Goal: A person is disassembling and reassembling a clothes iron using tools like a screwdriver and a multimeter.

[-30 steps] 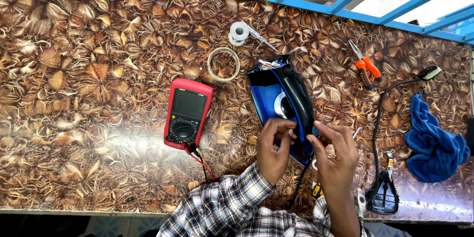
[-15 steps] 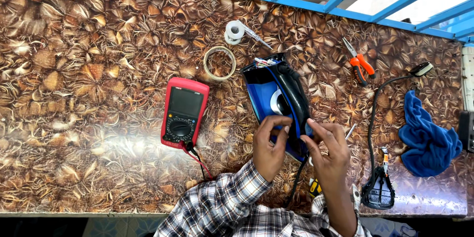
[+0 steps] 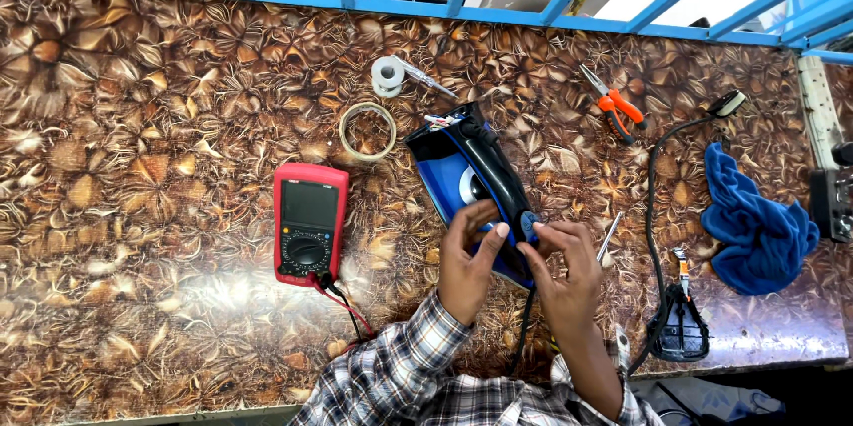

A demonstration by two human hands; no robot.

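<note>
A blue and black clothes iron [image 3: 462,168] lies on the patterned brown tabletop [image 3: 160,124], its open rear end with loose wires pointing away from me. My left hand [image 3: 466,262] grips the near end of the iron from the left, fingers curled over its body. From the right, my right hand [image 3: 564,270] pinches the near end of the black handle with fingertips at a small blue part. A black cord runs from under my hands toward me.
A red multimeter [image 3: 307,223] with red and black leads lies left of the iron. Two tape rolls [image 3: 367,131] sit behind it, orange-handled pliers [image 3: 613,106] to the right. A blue cloth [image 3: 755,222], black cable with plug [image 3: 680,333] and a screwdriver [image 3: 609,238] lie right.
Both hands have slid slightly along the near end of the iron, fingers closing in on the handle tip. The view has shifted a little; the iron stays put.
</note>
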